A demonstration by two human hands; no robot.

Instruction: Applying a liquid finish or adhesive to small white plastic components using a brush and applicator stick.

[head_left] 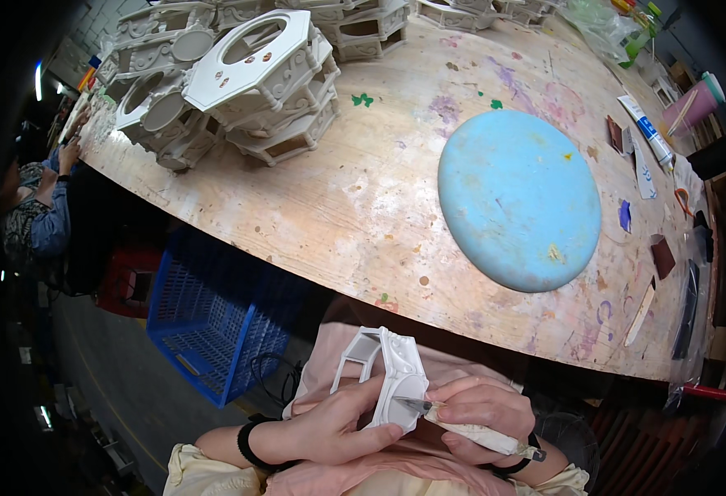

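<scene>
Over my lap, my left hand (338, 426) is closed around a white moulded frame (401, 372). This frame has open sides, scrolled relief and a rounded panel, and it is held tilted. My right hand (491, 409) grips a craft knife (480, 436) whose handle is wrapped in whitish material. The pointed metal blade lies against the frame's rounded panel, close to my left thumb. My left fingers on the frame's far side are partly hidden.
On the paint-stained wooden table (363, 223) stand stacked octagonal white frames (276, 83) and a round light-blue pad (520, 198). A glue tube (648, 132) and sandpaper pieces (662, 256) lie at right. A blue plastic crate (214, 322) is below left. Another person (45, 207) sits far left.
</scene>
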